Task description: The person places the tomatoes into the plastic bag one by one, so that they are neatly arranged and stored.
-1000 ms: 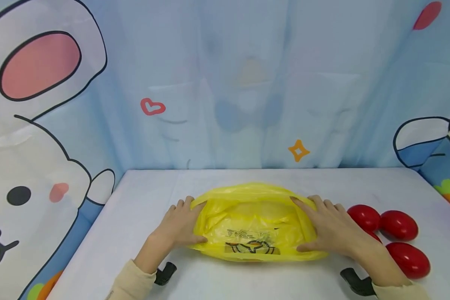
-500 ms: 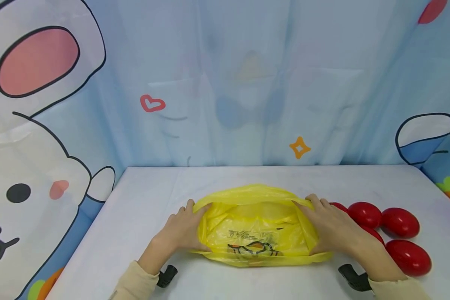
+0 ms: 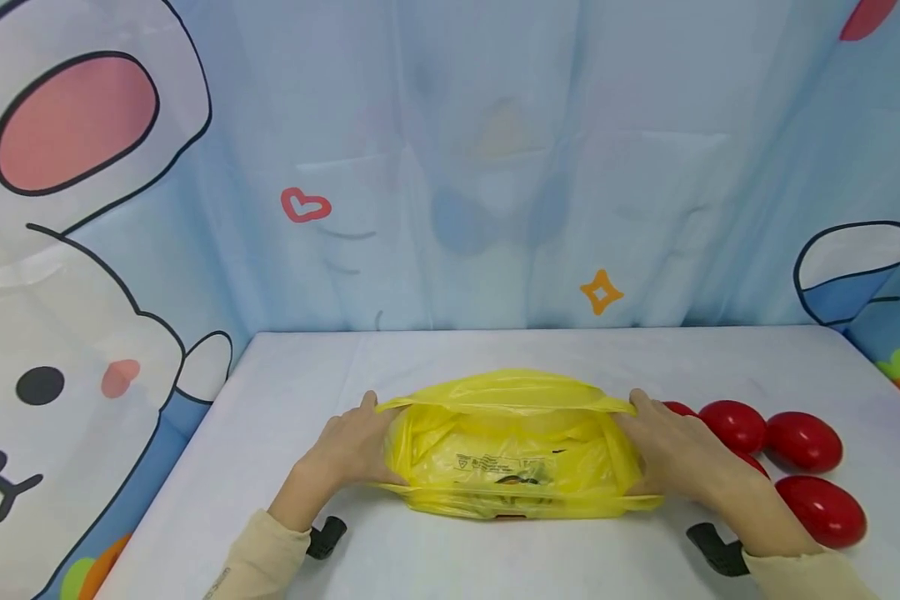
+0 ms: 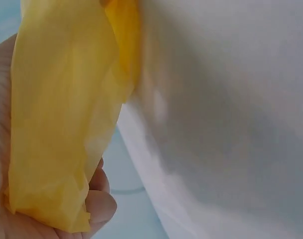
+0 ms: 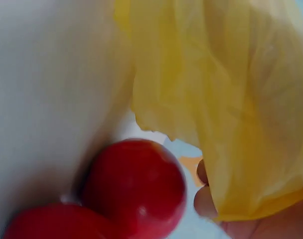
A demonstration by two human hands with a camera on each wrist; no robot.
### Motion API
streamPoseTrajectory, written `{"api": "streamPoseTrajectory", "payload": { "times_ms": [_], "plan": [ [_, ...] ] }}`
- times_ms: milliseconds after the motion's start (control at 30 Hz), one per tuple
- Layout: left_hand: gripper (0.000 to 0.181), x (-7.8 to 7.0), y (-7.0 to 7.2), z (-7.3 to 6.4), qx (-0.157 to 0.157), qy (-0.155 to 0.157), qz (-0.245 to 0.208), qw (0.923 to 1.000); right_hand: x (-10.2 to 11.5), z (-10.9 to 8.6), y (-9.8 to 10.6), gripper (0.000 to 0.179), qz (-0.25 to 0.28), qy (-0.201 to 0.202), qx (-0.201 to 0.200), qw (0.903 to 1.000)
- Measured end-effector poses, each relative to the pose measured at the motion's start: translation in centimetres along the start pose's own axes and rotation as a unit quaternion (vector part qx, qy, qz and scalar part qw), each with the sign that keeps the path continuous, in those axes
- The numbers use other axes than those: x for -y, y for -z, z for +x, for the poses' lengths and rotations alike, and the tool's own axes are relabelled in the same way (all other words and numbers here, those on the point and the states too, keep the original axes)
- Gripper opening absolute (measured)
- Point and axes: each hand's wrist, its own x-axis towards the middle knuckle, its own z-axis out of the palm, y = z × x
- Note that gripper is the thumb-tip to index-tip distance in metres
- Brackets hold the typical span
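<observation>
A yellow plastic bag (image 3: 510,442) with small print and a dark motif lies mid-table, its mouth spread wide between the two rims. At its left end my left hand (image 3: 356,446) grips the bag's edge; in the left wrist view, thin yellow film (image 4: 67,114) covers the palm, and curled fingertips show behind it. My right hand (image 3: 671,450) holds the opposite end in the same way, with the film (image 5: 231,109) hanging across the palm in the right wrist view. Parts of the fingers on both sides are hidden by the bag.
Several glossy red, rounded objects (image 3: 804,442) are grouped on the white table (image 3: 330,358) right of the bag, close to the right forearm. One red object (image 5: 136,186) sits just below the right hand. A cartoon-printed blue curtain (image 3: 480,167) hangs behind the table.
Fingertips and thumbs that showed inside the bag's mouth are now largely behind its rims. The hands have drawn slightly apart, and the mouth looks narrower from front to back.
</observation>
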Motion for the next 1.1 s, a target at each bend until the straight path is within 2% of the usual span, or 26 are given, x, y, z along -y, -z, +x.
{"api": "streamPoseTrajectory", "payload": {
  "times_ms": [300, 367, 467, 567, 633, 700, 800, 900, 1000, 1100],
  "plan": [
    [0.097, 0.1, -1.1, 0.2, 0.047, 0.004, -0.015, 0.9987, -0.3, 0.4, -1.1, 0.085, 0.024, 0.032, 0.024, 0.9989],
    [0.099, -0.2, -0.9, 0.1, 0.052, 0.004, -0.012, 0.9986, -0.4, 0.2, -1.2, 0.085, 0.015, 0.045, 0.015, 0.9988],
    [0.103, -0.8, -0.3, -0.1, 0.052, 0.004, 0.0, 0.9986, -0.3, -0.1, -0.9, 0.095, 0.007, 0.066, -0.008, 0.9977],
    [0.104, -1.6, 0.4, -0.5, 0.035, 0.001, 0.016, 0.9993, 0.0, -0.7, -0.2, 0.102, 0.008, 0.076, -0.041, 0.9962],
    [0.102, -2.4, 0.9, -0.9, 0.011, -0.005, 0.03, 0.9995, 0.3, -1.3, 0.2, 0.104, 0.005, 0.078, -0.066, 0.9948],
    [0.099, -3.2, 1.2, -1.4, -0.017, -0.017, 0.054, 0.9982, 0.7, -1.9, 0.6, 0.106, -0.011, 0.075, -0.094, 0.9927],
    [0.096, -4.2, 1.3, -2.1, -0.043, -0.03, 0.093, 0.9942, 1.1, -2.7, 0.8, 0.109, -0.042, 0.068, -0.12, 0.9895],
    [0.1, -4.5, 0.8, -2.5, -0.043, -0.036, 0.11, 0.9924, 1.4, -2.9, 0.4, 0.111, -0.047, 0.052, -0.103, 0.9922],
    [0.112, -3.9, 0.1, -2.8, -0.026, -0.04, 0.084, 0.9953, 1.5, -2.7, -0.5, 0.113, -0.034, 0.044, -0.058, 0.9967],
    [0.12, -3.1, -0.5, -2.4, -0.007, -0.051, 0.053, 0.9973, 1.4, -2.4, -1.0, 0.113, -0.029, 0.056, -0.039, 0.9973]
  ]
}}
